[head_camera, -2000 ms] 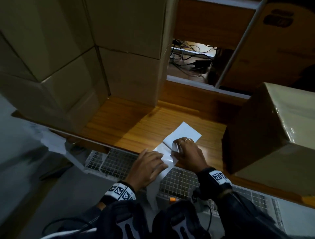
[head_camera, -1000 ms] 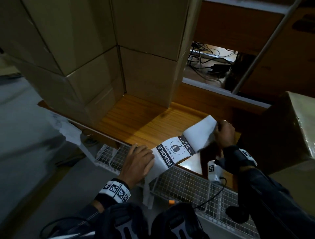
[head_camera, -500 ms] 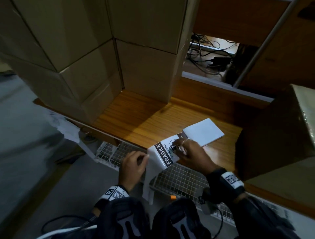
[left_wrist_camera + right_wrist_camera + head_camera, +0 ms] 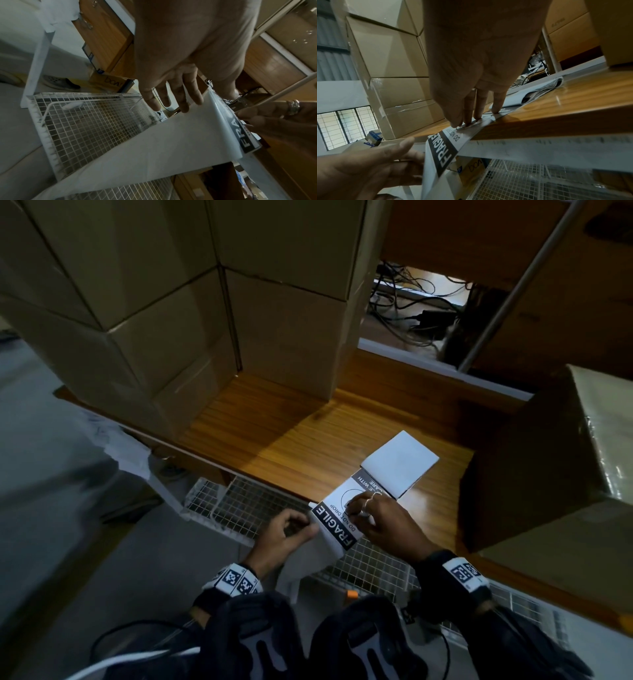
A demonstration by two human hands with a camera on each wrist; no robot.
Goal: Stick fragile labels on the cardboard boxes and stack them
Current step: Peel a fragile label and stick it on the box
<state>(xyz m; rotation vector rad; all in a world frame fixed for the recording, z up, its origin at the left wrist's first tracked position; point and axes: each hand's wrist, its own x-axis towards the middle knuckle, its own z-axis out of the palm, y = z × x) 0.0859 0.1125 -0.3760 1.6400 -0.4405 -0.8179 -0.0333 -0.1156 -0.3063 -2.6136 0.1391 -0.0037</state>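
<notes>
Both hands [image 4: 342, 529] flank the fragile label [image 4: 337, 523] (right fingertips pressing).

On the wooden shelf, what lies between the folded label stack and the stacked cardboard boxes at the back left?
Nothing: in the head view, bare wooden shelf runs between the folded label stack and the stacked cardboard boxes.

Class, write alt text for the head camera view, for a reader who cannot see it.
A person's right hand presses a black-and-white fragile label at the edge of a wooden table, while the left hand pinches the white backing strip hanging below it. Stacked cardboard boxes stand behind.
</notes>
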